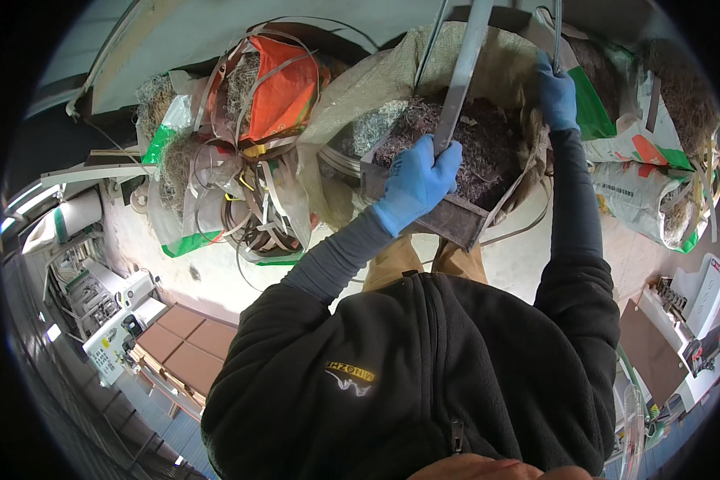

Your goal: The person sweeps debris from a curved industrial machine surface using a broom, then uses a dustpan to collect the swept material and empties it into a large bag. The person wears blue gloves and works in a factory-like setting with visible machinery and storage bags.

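My left hand (pixel 418 181), in a blue glove, is closed around the flat grey handle (pixel 466 68) of a metal dustpan. The dustpan's boxy metal pan (pixel 462 226) shows just below that hand, over the mouth of a large woven sack (pixel 348 88). Dark curly metal shavings (pixel 476 148) fill the middle of the sack's opening; where pan and sack contents meet is hard to make out. At the sack's right rim, my gloved right hand (pixel 558 94) is wrapped around a thin metal rod (pixel 558 32). The sack's edge passes close to its fingers.
Several bags of shavings stand left, with an orange bag (pixel 284 88) and a clear bag of strip coils (pixel 256 208). More white-and-green bags (pixel 640 192) stand right. A brown-topped table (pixel 188 344) and machines (pixel 120 320) are behind left; another machine (pixel 700 300) is behind right.
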The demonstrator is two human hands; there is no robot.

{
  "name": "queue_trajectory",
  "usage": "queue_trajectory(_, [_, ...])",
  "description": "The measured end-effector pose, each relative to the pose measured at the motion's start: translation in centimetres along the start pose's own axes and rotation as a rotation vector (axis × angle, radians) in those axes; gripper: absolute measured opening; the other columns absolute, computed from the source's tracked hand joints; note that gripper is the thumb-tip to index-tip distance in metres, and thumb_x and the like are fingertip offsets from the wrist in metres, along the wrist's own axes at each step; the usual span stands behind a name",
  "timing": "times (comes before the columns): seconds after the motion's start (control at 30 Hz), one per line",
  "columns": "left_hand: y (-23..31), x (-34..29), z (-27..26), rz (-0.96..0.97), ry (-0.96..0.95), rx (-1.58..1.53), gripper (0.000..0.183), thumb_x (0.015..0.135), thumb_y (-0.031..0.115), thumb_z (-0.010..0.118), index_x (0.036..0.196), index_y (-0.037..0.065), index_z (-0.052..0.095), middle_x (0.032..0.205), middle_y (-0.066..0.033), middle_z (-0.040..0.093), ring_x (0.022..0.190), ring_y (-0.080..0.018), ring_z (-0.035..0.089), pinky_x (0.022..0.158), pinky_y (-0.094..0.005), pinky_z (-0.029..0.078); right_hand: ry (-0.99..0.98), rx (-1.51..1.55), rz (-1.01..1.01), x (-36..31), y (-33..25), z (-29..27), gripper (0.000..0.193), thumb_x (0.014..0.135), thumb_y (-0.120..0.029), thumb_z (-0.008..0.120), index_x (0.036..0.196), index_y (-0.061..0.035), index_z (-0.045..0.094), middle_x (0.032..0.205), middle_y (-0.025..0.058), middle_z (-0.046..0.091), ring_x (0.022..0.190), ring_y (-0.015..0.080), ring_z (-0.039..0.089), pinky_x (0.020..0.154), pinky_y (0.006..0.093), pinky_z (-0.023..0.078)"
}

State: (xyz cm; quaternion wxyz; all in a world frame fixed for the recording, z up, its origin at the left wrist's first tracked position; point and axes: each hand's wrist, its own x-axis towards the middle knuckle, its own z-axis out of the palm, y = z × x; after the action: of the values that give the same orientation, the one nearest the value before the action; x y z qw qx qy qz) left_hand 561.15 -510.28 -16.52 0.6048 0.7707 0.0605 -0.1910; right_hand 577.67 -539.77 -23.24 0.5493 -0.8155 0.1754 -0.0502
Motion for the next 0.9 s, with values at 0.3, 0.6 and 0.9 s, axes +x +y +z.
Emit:
queue_trajectory(0.3, [3.2, -1.7, -2.9, 0.01, 0.023, 0.062, 0.019, 0.099, 0.02, 0.063, 0.098, 0.002, 0.069, 0.066, -0.0091, 0.065, 0.056, -0.014, 0.068, 0.057, -0.0297, 0.052, -0.132, 0.104, -0.068, -1.1, 1.5, 1.0, 0.056, 0.104, -0.054, 0.062, 0.107, 0.001, 0.073, 0.086, 0.0012, 0.067, 0.082, 0.0102, 0.055, 0.077, 0.0301, 0.048])
queue_trajectory(0.6, [2.3, -4.5, -6.0, 0.043, 0.131, 0.012, 0.02, 0.097, 0.018, 0.066, 0.097, -0.002, 0.068, 0.063, -0.0054, 0.064, 0.053, -0.0121, 0.063, 0.054, -0.0282, 0.05, -0.04, 0.299, 0.059, -2.8, 2.1, 0.7, 0.044, 0.109, -0.042, 0.058, 0.09, -0.0035, 0.067, 0.079, -0.0079, 0.055, 0.071, 0.0052, 0.044, 0.064, 0.0262, 0.04])
queue_trajectory(0.9, [1.1, -7.7, -8.5, 0.407, 0.305, 0.527, 0.014, 0.097, 0.016, 0.071, 0.094, 0.003, 0.068, 0.067, -0.0097, 0.062, 0.053, -0.0217, 0.064, 0.049, -0.0341, 0.046, -0.066, 0.391, 0.133, -5.0, 1.8, 4.2, 0.024, 0.103, -0.028, 0.07, 0.094, -0.0064, 0.073, 0.08, -0.0095, 0.059, 0.072, 0.0017, 0.045, 0.064, 0.022, 0.038])
